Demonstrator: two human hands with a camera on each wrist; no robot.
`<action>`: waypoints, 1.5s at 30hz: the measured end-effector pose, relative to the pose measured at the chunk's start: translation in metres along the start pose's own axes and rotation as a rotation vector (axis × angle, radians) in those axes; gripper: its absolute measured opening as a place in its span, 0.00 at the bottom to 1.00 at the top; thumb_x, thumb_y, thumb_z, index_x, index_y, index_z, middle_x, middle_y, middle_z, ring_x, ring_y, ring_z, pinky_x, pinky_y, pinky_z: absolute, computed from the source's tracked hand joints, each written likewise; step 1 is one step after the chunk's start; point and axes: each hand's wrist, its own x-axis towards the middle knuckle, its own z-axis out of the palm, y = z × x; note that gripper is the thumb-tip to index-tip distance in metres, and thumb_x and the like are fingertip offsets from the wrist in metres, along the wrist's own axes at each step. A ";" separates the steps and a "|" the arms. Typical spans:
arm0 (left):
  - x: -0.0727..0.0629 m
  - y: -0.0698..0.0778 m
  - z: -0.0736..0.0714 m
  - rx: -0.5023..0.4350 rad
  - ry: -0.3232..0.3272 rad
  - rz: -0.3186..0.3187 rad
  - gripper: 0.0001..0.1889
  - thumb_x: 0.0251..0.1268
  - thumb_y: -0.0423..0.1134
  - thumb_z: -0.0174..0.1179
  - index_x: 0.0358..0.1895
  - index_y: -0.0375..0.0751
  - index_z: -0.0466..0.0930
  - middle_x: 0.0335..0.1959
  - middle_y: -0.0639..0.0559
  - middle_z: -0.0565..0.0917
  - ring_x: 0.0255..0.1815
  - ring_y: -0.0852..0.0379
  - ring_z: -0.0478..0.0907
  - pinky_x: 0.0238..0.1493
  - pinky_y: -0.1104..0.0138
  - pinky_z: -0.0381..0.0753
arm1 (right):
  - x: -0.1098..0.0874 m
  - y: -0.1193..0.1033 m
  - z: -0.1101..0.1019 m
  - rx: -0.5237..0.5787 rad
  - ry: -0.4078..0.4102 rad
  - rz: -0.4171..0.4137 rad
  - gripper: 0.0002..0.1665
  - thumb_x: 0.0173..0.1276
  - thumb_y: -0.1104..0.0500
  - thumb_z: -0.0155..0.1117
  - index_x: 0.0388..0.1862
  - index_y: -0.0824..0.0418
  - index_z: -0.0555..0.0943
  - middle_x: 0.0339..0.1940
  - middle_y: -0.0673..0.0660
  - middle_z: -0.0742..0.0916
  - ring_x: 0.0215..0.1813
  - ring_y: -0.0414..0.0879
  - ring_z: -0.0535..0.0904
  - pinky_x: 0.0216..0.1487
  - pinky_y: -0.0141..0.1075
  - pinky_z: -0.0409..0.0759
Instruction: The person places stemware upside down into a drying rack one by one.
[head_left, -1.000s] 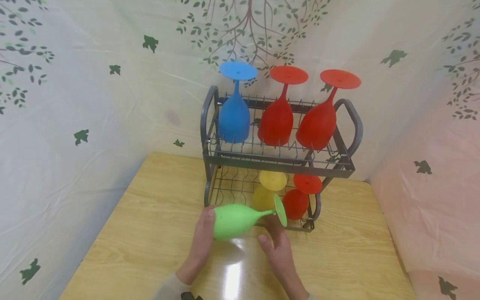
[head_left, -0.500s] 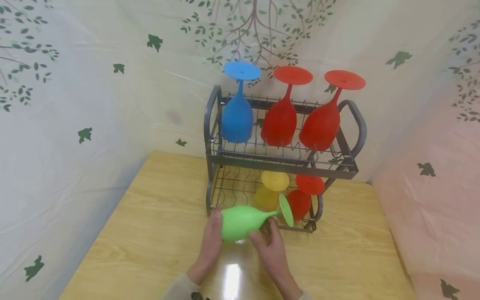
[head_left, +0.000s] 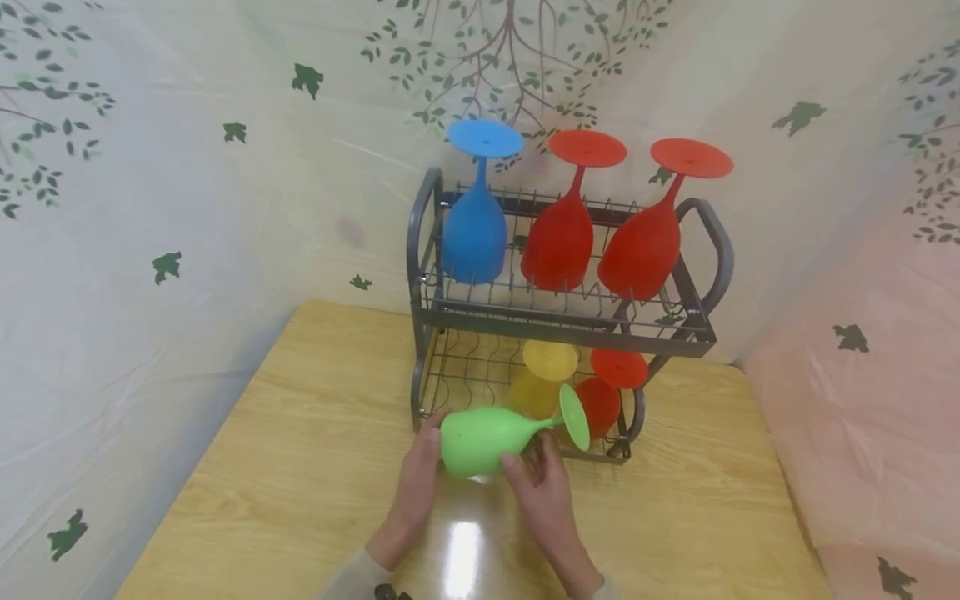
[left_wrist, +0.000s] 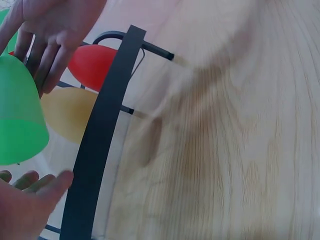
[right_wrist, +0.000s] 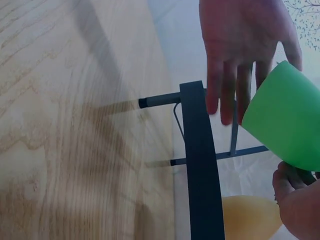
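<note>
A green plastic wine glass [head_left: 480, 442] lies sideways in the air before the rack's lower tier, its foot pointing right. My right hand [head_left: 543, 496] holds it where bowl meets stem, the thumb on the near side of the bowl and fingers curled underneath. At the bowl's mouth is my left hand [head_left: 415, 483], its fingers extended in the right wrist view. Behind the glass, a yellow wine glass [head_left: 551, 360] and a red wine glass [head_left: 618, 368] stand upside down on the lower tier; the green glass partly hides the yellow one.
The dark two-tier dish rack [head_left: 562, 327] stands on a wooden table [head_left: 292, 467] against a leaf-patterned curtain [head_left: 300, 192]. Upside down on its top tier are a blue wine glass [head_left: 475, 237] and two red ones, the right one [head_left: 641, 246] tilted.
The green glass has shifted slightly right. My right hand, earlier loose below the stem, has come up and taken hold of the bowl's base. My left hand has moved right along with the glass.
</note>
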 end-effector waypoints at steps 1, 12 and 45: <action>-0.001 0.000 -0.002 0.027 -0.003 0.025 0.26 0.87 0.46 0.33 0.77 0.38 0.65 0.72 0.35 0.72 0.67 0.35 0.75 0.66 0.40 0.74 | 0.001 0.000 0.000 -0.007 0.001 0.001 0.35 0.72 0.65 0.67 0.75 0.66 0.66 0.73 0.63 0.76 0.75 0.58 0.71 0.73 0.42 0.69; -0.005 -0.006 -0.034 0.408 0.016 0.244 0.24 0.81 0.37 0.49 0.75 0.39 0.68 0.74 0.40 0.72 0.74 0.37 0.68 0.71 0.39 0.67 | 0.010 -0.005 -0.003 -0.047 0.019 -0.016 0.34 0.73 0.62 0.67 0.74 0.66 0.68 0.69 0.63 0.79 0.70 0.57 0.76 0.68 0.34 0.75; -0.009 -0.032 -0.057 1.179 -0.195 0.312 0.38 0.76 0.59 0.54 0.79 0.36 0.64 0.82 0.41 0.59 0.81 0.38 0.57 0.75 0.33 0.54 | 0.058 0.000 0.022 -0.300 0.017 -0.308 0.39 0.65 0.60 0.77 0.73 0.60 0.71 0.67 0.59 0.82 0.70 0.55 0.77 0.71 0.54 0.74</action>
